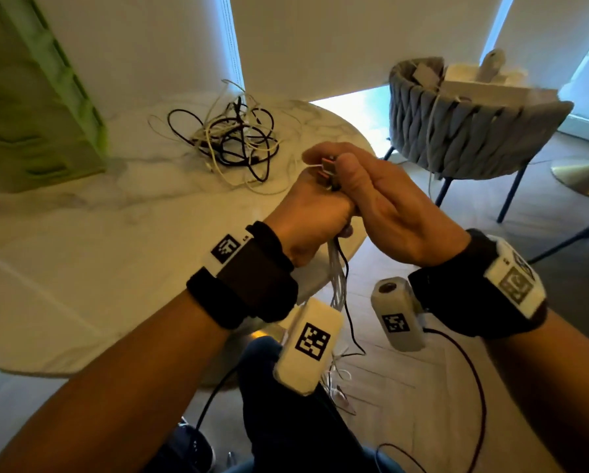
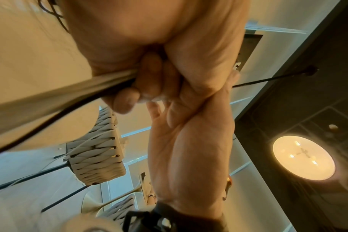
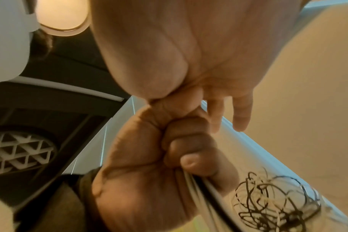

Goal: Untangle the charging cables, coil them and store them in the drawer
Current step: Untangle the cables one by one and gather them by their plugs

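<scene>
The left hand [image 1: 306, 216] is clenched in a fist around a bundle of cables [image 1: 338, 281], mostly white strands with one black among them, and the right hand [image 1: 385, 213] presses up against it from the right, its thumb and forefinger closing on the connector ends [image 1: 327, 172] that stick up out of the top of the fist. The right hand's other fingers stay fairly straight in its own wrist view, so it seems to be pinching or aligning the plugs rather than gripping the bundle, though the contact itself is hidden between the two hands. The bundle's long axis runs nearly vertical: plugs on top, loose tails hanging straight down past the desk's [image 1: 81, 233] edge toward the floor [image 1: 422, 387]. That drop is what the next move likely turns on, since coiling calls for gathering the slack upward from below the left fist. Beyond the hands, farther back and to the left on the desk, a tangle of black and white cables [image 1: 231, 138] lies well apart from them, nearer the left hand. No drawer is clearly in view.
</scene>
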